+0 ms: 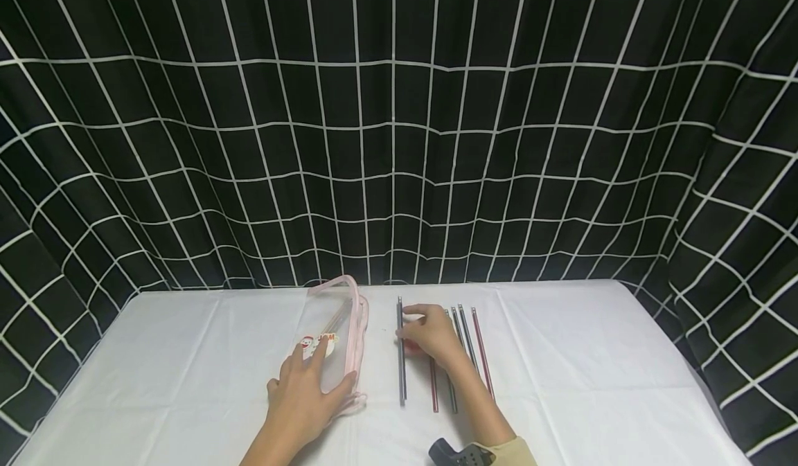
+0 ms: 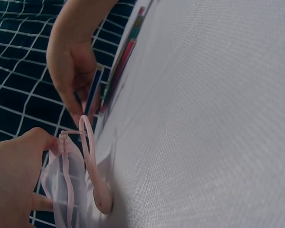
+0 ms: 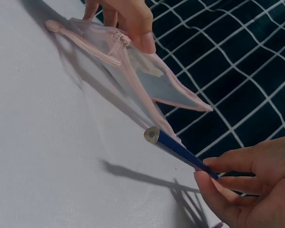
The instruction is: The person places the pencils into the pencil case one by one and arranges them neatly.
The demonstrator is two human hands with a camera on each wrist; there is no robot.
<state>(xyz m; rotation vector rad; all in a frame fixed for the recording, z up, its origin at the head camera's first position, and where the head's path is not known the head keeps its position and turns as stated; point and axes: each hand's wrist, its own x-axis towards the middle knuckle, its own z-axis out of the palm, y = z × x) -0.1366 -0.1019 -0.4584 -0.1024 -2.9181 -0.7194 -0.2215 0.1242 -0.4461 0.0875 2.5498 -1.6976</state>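
Observation:
A clear zip pouch (image 1: 333, 372) with pink edging lies before my left hand (image 1: 305, 390), its fingers spread over the pouch and its thumb at the zip edge. In the right wrist view, that thumb lies on the near side of the pouch (image 3: 152, 83) while other fingers show behind. Thin light-brown sticks (image 1: 337, 319) show through the plastic. Just to the right, my right hand (image 1: 430, 331) pinches a blue pencil (image 3: 178, 151) between thumb and fingers. Its flat, unsharpened end points toward the pouch in the right wrist view.
Right of the held pencil lie several more pencils, among them a red pencil (image 1: 434, 390) and another red pencil (image 1: 482, 355), partly behind my right forearm. All rest on a white cloth (image 1: 592, 369). A dark grid-patterned curtain (image 1: 399, 140) hangs behind the table.

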